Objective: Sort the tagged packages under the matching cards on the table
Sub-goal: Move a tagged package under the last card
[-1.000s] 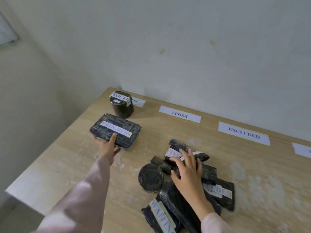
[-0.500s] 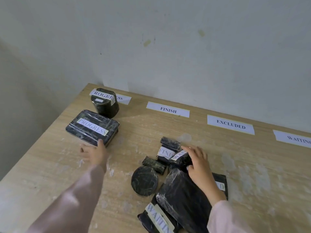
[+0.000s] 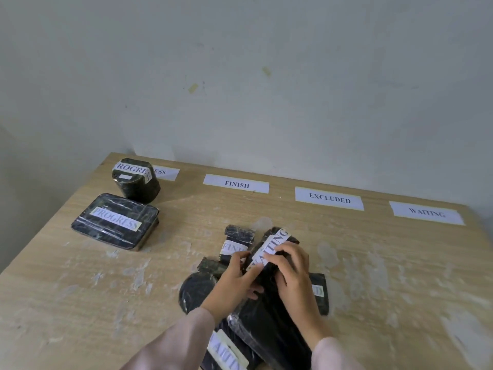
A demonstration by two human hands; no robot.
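Both hands grip a black-wrapped package tagged WAITING (image 3: 269, 252) at the top of the central pile: the left hand (image 3: 234, 279) curls around its left side, the right hand (image 3: 290, 271) closes over its tag. Beyond the pile, along the table's far edge, lie the cards, partly hidden PROGRESS (image 3: 164, 172), FINISH (image 3: 236, 183), EXCLUDED (image 3: 329, 198) and WAITING (image 3: 426, 212). Bare tabletop (image 3: 386, 263) stretches from the pile to the WAITING card.

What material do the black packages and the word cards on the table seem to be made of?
Flat PROGRESS package: seemingly glossy black plastic film, shown by creases and glare; its contents are hidden. FINISH card: probably matte white paper with printed black letters. Table: light wood-grain top, perhaps laminate, with whitish scuffs.
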